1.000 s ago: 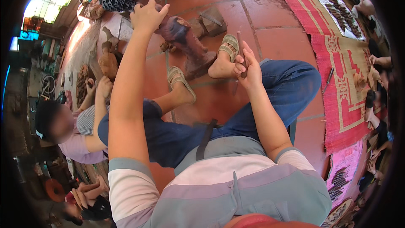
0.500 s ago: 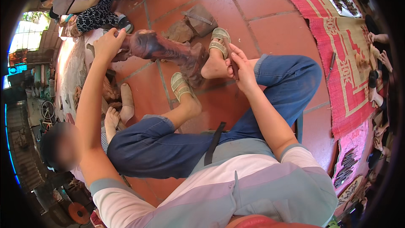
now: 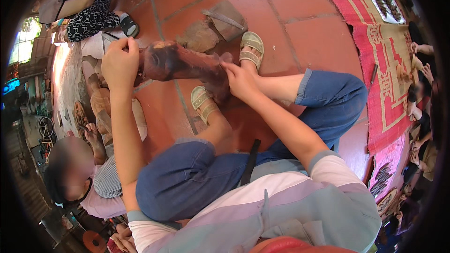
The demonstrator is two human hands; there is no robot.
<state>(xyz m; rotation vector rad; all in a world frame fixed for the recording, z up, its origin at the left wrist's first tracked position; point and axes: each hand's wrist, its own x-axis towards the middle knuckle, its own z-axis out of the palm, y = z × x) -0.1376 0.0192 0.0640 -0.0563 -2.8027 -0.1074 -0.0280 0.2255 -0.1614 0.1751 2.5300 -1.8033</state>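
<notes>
Two hands on one reddish-brown carved wooden piece [image 3: 180, 63], lying low over the terracotta tile floor [image 3: 300, 33], just beyond the person's sandalled feet. Long axis runs left to right, slightly down toward the right; broad rounded end points left, narrower end right. Left hand [image 3: 120, 63] clasps the broad left end, fingers curled over it. Right hand [image 3: 240, 80] pinches the right end beside the far sandal [image 3: 251, 47]. Red patterned mat [image 3: 384, 65] lies well apart, right.

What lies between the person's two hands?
In the head view, a reddish-brown carved wooden piece spans the stretch: the left hand grips its far end, and the right hand presses its near end.
</notes>
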